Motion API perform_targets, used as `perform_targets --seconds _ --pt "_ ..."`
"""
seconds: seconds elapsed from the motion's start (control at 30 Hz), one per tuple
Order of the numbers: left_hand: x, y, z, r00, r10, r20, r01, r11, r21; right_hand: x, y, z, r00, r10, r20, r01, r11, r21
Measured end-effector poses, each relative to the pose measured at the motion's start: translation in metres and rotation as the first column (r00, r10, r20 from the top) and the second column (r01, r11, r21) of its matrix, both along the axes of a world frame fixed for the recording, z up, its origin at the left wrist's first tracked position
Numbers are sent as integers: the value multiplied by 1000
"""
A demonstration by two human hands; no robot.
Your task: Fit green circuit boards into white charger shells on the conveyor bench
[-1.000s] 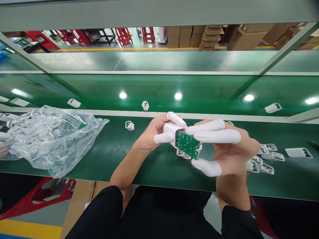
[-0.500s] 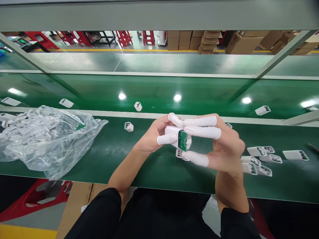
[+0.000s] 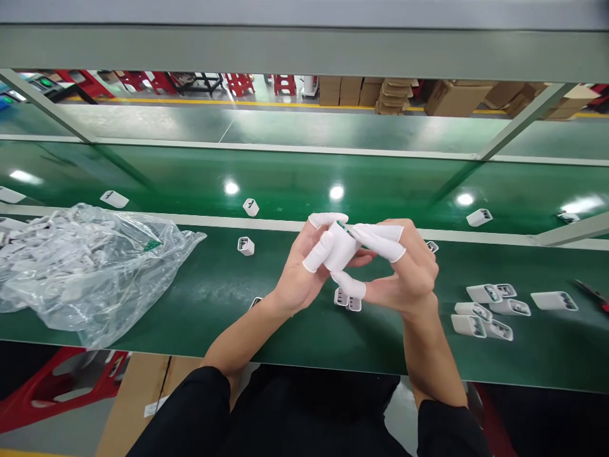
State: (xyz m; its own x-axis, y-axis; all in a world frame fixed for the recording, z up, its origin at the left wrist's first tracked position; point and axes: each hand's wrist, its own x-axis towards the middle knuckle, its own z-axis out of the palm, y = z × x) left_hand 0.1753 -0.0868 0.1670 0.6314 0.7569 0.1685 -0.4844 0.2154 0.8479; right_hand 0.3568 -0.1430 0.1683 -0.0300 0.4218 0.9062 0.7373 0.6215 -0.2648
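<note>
Both hands wear white finger cots. My left hand [image 3: 307, 263] grips a white charger housing [image 3: 341, 251], tilted, with its open end facing up and away. A thin edge of a green circuit board [image 3: 346, 228] shows at that end; the rest of the board is hidden inside. My right hand [image 3: 392, 260] is closed around the same housing, fingertips on the board's edge and thumb by the lower end. Below the hands, two white pieces with dark slots [image 3: 347, 299] lie on the green bench [image 3: 304, 343].
A clear plastic bag [image 3: 90, 273] full of white parts lies at left. Several housings [image 3: 485, 311] cluster at right, near a dark tool [image 3: 590, 292] at the bench edge. A single housing [image 3: 246, 245] stands left of centre. More housings sit on the green strip [image 3: 285, 184] behind.
The green board, whose face showed beside the housing, now shows only as an edge at the housing's end. The housing has turned upward, and my right hand has moved left against it.
</note>
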Motion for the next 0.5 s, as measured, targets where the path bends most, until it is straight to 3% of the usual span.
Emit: perform_targets --seconds 0.07,0.17,0.23,0.3,0.5 --pt "-3 7 -5 1000 -11 -4 11 992 129 0 4 -3 968 112 -227 -128 990 -59" --pt "-7 18 -12 998 65 -26 -51 932 360 0 10 -4 801 247 -546 -378 915 -139" --pt "-7 22 -15 990 135 -29 -108 891 442 -1 15 -4 707 261 -657 -473 866 -164" --pt "-6 23 -15 982 191 -11 -165 874 457 -3 18 -4 670 235 -704 -509 836 -206" --pt "3 21 -16 954 297 45 -292 882 371 -8 19 -5 672 173 -720 -539 781 -315"
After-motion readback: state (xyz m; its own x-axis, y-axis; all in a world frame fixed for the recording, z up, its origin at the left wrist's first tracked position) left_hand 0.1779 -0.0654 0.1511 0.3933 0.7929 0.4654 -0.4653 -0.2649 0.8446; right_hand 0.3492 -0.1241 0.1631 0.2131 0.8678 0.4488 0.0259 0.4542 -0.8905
